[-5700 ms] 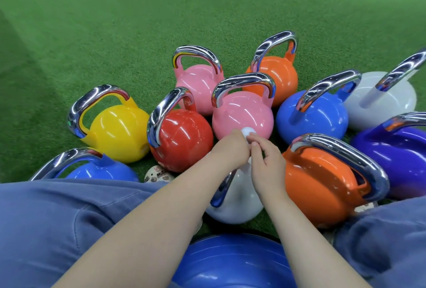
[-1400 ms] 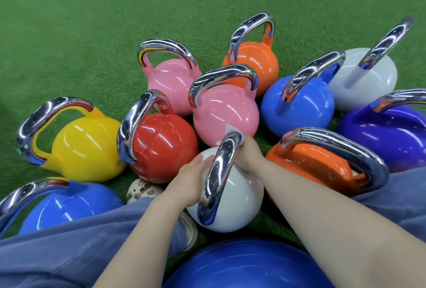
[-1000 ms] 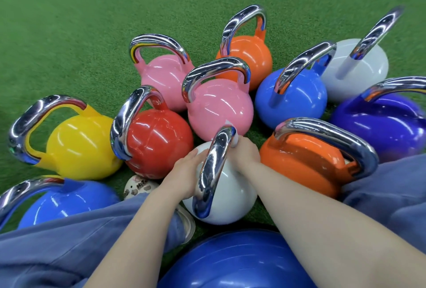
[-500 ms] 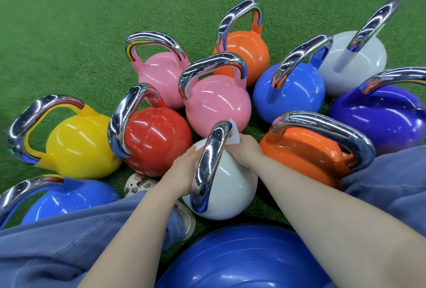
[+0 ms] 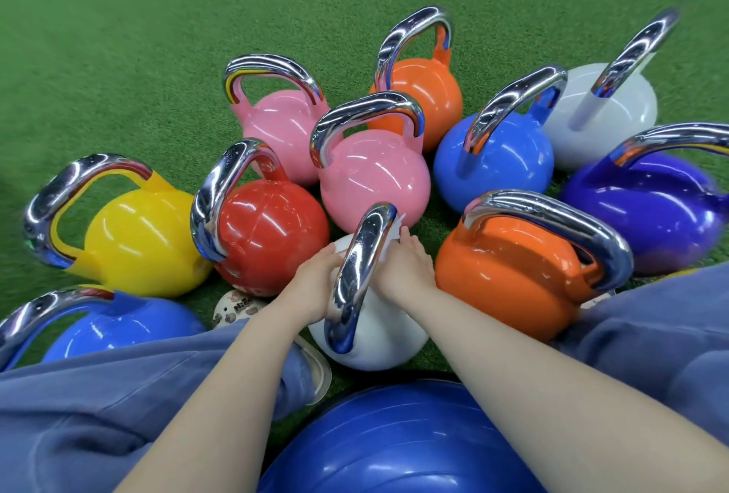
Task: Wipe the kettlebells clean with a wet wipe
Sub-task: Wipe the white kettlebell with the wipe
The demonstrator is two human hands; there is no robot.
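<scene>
A white kettlebell with a chrome handle stands right in front of me on the green turf. My left hand rests on its left shoulder, fingers spread on the ball. On the right of the handle, my right hand holds a white wet wipe against the handle's far end. Only a corner of the wipe shows above my fingers.
Several coloured kettlebells crowd around: red, yellow, two pink, two orange, blue, purple, another white. A blue ball lies between my knees. A wipes pack sits by my left leg.
My right hand has slid the wipe a little along the far end of the white kettlebell's handle. The left hand stays on the ball's left side.
</scene>
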